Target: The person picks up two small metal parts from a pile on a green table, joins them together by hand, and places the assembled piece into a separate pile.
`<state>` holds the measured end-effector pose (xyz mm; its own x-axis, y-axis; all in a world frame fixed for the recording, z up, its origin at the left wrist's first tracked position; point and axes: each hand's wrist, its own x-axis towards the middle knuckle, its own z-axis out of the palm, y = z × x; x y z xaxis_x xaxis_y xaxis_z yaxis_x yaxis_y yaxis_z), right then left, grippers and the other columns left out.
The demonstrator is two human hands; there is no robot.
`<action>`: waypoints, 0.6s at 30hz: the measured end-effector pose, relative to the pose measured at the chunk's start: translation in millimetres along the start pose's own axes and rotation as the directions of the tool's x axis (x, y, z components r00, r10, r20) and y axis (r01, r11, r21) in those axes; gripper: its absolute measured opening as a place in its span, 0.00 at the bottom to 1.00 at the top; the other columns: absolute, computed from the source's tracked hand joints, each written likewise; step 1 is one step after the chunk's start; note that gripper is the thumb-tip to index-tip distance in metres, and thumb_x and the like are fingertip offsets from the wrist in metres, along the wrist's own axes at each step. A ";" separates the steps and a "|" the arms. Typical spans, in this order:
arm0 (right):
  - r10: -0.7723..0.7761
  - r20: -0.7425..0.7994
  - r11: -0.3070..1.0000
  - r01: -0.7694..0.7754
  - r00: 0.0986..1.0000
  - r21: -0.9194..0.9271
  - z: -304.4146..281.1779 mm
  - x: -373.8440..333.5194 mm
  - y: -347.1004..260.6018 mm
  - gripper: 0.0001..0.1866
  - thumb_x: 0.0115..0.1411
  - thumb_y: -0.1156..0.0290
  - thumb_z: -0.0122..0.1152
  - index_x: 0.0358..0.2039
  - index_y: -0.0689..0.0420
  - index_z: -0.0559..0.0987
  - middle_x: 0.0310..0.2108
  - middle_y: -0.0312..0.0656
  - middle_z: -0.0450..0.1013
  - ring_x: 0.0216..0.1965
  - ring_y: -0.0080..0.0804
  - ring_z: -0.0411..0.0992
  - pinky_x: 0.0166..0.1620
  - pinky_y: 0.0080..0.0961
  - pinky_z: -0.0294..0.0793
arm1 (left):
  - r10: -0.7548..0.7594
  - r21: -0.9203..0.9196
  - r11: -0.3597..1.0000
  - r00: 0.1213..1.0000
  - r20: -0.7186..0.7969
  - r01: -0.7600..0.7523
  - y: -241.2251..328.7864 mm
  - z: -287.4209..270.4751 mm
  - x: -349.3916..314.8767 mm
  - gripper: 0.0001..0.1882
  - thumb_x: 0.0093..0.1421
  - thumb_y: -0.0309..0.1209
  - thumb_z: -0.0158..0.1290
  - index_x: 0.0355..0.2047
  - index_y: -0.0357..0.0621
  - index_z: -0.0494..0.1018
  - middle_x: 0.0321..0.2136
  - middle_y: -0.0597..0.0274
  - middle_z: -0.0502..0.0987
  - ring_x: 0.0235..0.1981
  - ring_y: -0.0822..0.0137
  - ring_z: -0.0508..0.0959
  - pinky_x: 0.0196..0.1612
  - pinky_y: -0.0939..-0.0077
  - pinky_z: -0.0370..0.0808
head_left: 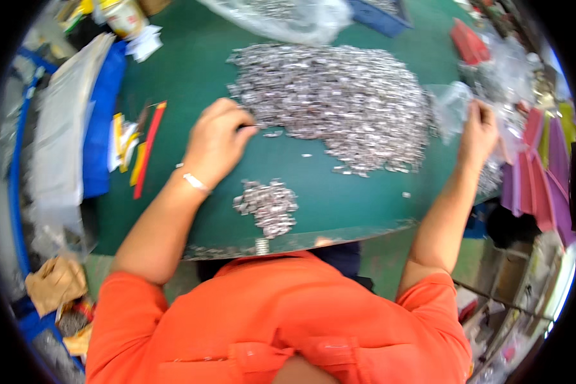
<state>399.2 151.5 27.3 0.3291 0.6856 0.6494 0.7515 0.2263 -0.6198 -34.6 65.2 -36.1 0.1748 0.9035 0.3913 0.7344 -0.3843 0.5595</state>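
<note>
A wide heap of small silvery metal pieces (339, 96) covers the middle of the green table (192, 83). At its left edge my left hand (219, 137) hovers low with thumb and fingers pinched together; whatever is between them is too small to make out. Off to the right, my right hand (480, 136) is closed, its fingertips pinching a clear plastic bag (453, 110) that hangs beside the heap. Nearer to me lies a smaller pile of the same pieces (269, 206), with a short neat stack (262, 246) at the table's front edge.
On the left lie a red strip (150, 150), yellow strips (137, 164) and a blue sheet (102, 128). Behind the heap are a large clear bag (288, 22) and a blue tray (381, 18). A red scoop-like container (470, 41) and purple and pink bins (537, 173) stand right.
</note>
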 end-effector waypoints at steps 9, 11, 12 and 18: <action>-0.018 0.354 0.861 0.195 0.935 -0.470 2.9 34.4 18.6 0.14 0.53 0.77 0.52 0.39 0.62 0.80 0.37 0.52 0.77 0.42 0.48 0.76 0.47 0.34 0.72 | -0.218 -0.219 0.951 0.976 0.018 0.216 12.7 -2.0 -3.2 0.03 0.53 0.22 0.59 0.29 0.38 0.76 0.28 0.61 0.78 0.26 0.73 0.77 0.31 0.80 0.74; -0.229 0.236 0.888 0.302 0.944 -0.346 14.6 16.4 -21.4 0.12 0.55 0.79 0.53 0.38 0.61 0.80 0.38 0.49 0.77 0.41 0.45 0.75 0.45 0.33 0.73 | -0.277 -0.292 0.916 0.960 0.041 0.277 14.8 -3.6 -1.3 0.04 0.54 0.22 0.59 0.30 0.38 0.76 0.29 0.63 0.78 0.28 0.75 0.77 0.33 0.81 0.75; -0.309 0.176 0.916 0.343 0.934 -0.208 26.8 -2.0 -56.9 0.11 0.55 0.80 0.53 0.38 0.60 0.79 0.37 0.47 0.77 0.40 0.43 0.75 0.43 0.32 0.73 | -0.325 -0.334 0.883 0.943 0.069 0.329 16.5 -5.7 -1.5 0.04 0.54 0.21 0.59 0.31 0.38 0.76 0.29 0.64 0.79 0.29 0.77 0.78 0.34 0.82 0.75; -0.345 0.670 0.903 0.037 0.657 0.429 69.0 -115.0 -173.4 0.11 0.53 0.83 0.59 0.38 0.61 0.78 0.33 0.43 0.75 0.35 0.30 0.75 0.37 0.26 0.73 | -0.330 -0.802 0.411 0.891 0.312 0.433 19.2 -13.4 -2.9 0.10 0.57 0.17 0.55 0.39 0.34 0.70 0.34 0.58 0.77 0.35 0.70 0.78 0.42 0.77 0.78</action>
<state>191.6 81.2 29.7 -0.4269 0.8359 0.3450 0.4451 0.5263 -0.7245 -29.8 52.7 -16.7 0.1183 0.9909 -0.0637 -0.1488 0.0811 0.9855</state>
